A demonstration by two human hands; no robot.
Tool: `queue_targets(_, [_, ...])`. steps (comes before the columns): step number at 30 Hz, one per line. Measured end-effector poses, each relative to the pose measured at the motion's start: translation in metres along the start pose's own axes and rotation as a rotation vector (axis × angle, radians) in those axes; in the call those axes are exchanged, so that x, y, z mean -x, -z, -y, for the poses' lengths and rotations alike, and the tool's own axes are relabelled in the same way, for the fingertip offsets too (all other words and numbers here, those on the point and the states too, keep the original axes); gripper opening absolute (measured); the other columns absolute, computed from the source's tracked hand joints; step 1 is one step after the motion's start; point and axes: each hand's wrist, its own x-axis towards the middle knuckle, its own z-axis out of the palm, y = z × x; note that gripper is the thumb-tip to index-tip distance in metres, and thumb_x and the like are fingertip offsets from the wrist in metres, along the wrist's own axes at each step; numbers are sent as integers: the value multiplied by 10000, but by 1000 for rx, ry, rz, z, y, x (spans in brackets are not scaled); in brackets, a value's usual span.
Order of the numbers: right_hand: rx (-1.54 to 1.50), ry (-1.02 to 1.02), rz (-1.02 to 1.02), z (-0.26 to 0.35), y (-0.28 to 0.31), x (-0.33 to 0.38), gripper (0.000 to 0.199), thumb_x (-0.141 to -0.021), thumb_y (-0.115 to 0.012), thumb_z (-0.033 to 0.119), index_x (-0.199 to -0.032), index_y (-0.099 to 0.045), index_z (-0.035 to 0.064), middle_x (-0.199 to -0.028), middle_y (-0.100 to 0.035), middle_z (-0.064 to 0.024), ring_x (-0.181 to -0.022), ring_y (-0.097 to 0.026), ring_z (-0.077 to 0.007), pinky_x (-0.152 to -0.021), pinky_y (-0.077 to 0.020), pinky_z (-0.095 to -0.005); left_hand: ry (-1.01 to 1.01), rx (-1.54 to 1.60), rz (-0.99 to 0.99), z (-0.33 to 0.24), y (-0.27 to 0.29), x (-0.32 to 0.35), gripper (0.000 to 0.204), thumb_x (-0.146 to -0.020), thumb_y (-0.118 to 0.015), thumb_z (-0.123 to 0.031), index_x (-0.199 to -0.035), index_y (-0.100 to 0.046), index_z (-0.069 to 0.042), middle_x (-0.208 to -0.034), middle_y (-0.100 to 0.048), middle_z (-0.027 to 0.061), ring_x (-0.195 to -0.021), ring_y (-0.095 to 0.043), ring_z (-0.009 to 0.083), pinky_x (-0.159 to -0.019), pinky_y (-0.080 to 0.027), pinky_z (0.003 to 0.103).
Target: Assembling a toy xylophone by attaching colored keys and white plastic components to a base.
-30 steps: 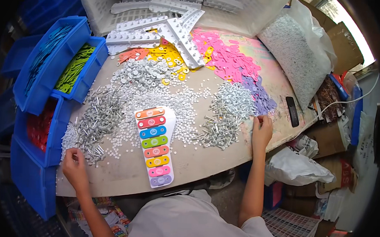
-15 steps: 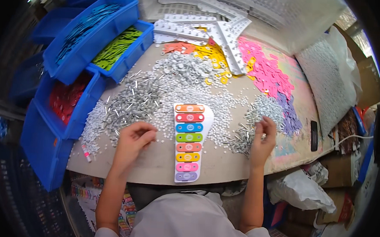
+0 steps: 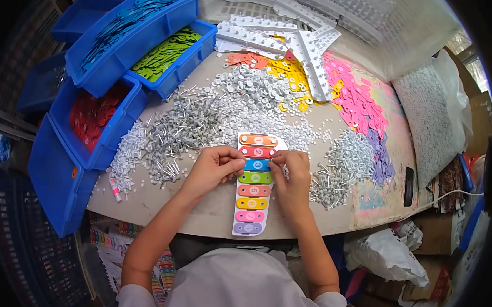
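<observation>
Flanking a toy xylophone (image 3: 253, 204): L hand (image 3: 214, 169) & R hand (image 3: 294, 175), fingertips at opp. ends of its blue bar (image 3: 256, 165).
Thumb + forefinger of ea. bent in close; can't tell if they grip a small pc. Xylophone lies flat betw. them, most of its length below the fingertips. Metal pin heap (image 3: 184, 119) up-left of L fingers, second heap (image 3: 330, 183) just right of R fingers, pink strips (image 3: 360, 104) farther up-right.
</observation>
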Motion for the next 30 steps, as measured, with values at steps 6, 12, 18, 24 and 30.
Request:
queue_targets(6, [113,84,-6,-2,8,-5,230,-859,-806,68,-1026,-656,18,-883,-660,-82,-929,-612,-257,-817,-498,-370,-14,-312,-95,1,-3,-6,498,-993,-741,-154,-1398,-501,10,-848,-731,53,-725,-615,46,-616,-445,198])
queue_targets(12, [-52,-538,436,-14,31,-38,695,-899,-852,314,-1401,-468,25,-678,-522,17,-598,-509,-89,-549,-393,-276,114,-267,46,16,7,-25,570,-1022,-702,-173,-1467,-397,11,-903,-743,58,-767,-632,65,-636,-439,217])
queue_targets(18, [-232,-617,662,-32,29,-48,826,-897,-837,406,-1461,-449,-56,-944,-696,-119,-737,-644,-149,-626,-515,-320,145,-157,195,4,8,-24,645,-1013,-741,-287,-1459,-378,4,-813,-700,24,-648,-563,31,-525,-352,221])
queue_targets(24, [-398,-704,670,-44,20,-40,599,-970,-790,229,-1396,-408,54,-819,-643,-13,-636,-549,-47,-506,-377,-234,-26,-118,160,26,3,-31,459,-1027,-698,-154,-1323,-387,8,-807,-697,56,-678,-628,57,-555,-441,239])
queue_targets(30, [-351,-658,659,-34,20,-43,587,-975,-782,213,-1400,-410,51,-836,-659,-14,-661,-566,-43,-527,-389,-228,-25,-129,150,20,3,-26,442,-1025,-669,-101,-1320,-369,35,-912,-751,136,-803,-731,134,-640,-544,281])
